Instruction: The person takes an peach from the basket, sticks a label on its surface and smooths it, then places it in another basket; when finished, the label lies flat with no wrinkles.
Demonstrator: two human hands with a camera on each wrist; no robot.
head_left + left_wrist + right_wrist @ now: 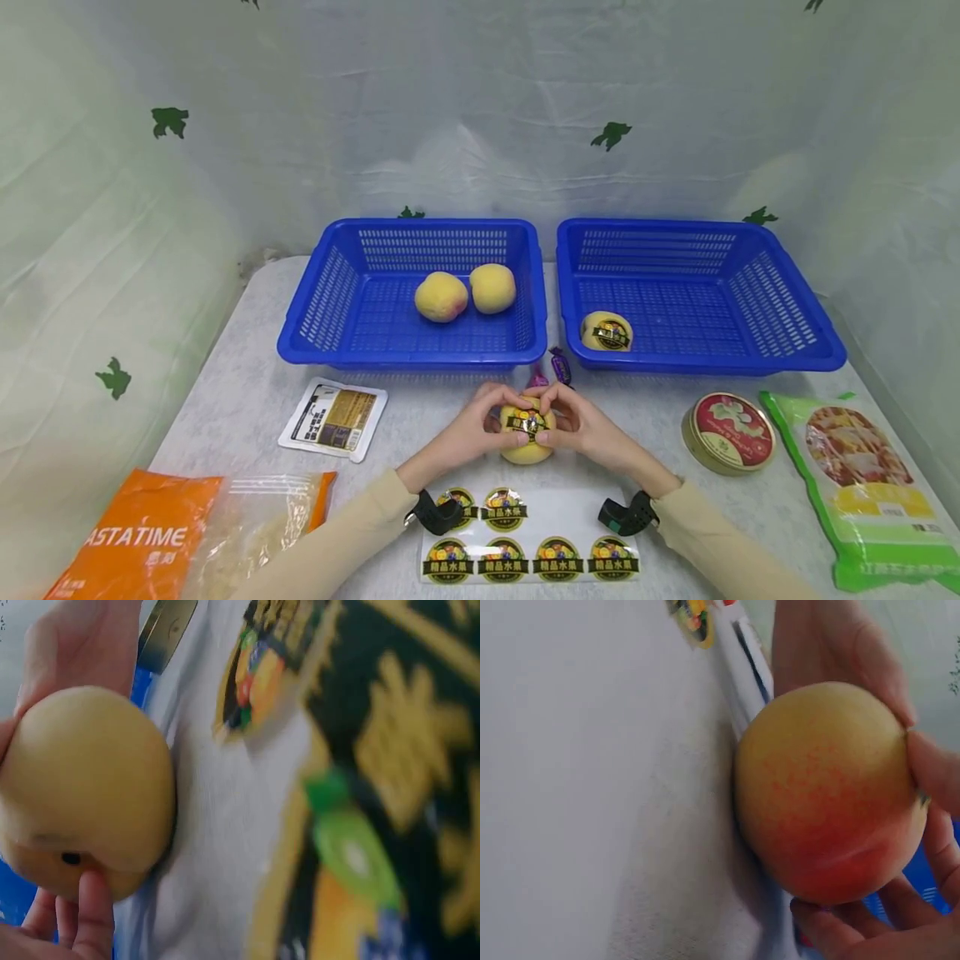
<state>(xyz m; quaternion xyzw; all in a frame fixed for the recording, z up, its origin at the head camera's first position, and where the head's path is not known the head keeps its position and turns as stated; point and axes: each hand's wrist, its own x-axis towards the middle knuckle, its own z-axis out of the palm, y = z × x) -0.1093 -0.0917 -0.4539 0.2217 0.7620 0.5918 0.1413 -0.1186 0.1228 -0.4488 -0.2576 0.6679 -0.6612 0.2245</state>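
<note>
A yellow peach [525,454] sits on the table between my two hands, with a round black-and-gold fruit sticker [527,423] on its upper face. My left hand [482,423] grips its left side, thumb and forefinger at the sticker's edge. From the right, my right hand [583,427] holds it the same way. In the right wrist view the peach [829,795] shows a red blush; in the left wrist view the peach [90,780] is plain yellow with a dark stem hollow. Just in front of my wrists lies a white sheet of stickers [531,533].
The left blue basket [412,356] holds two peaches [441,297]; the right blue basket [712,362] holds a stickered peach [597,327]. Wrapped candies [560,367] lie behind my hands. Left are a flat packet [333,418] and orange bag [142,533]; right, a round tin [729,433] and green bag [862,492].
</note>
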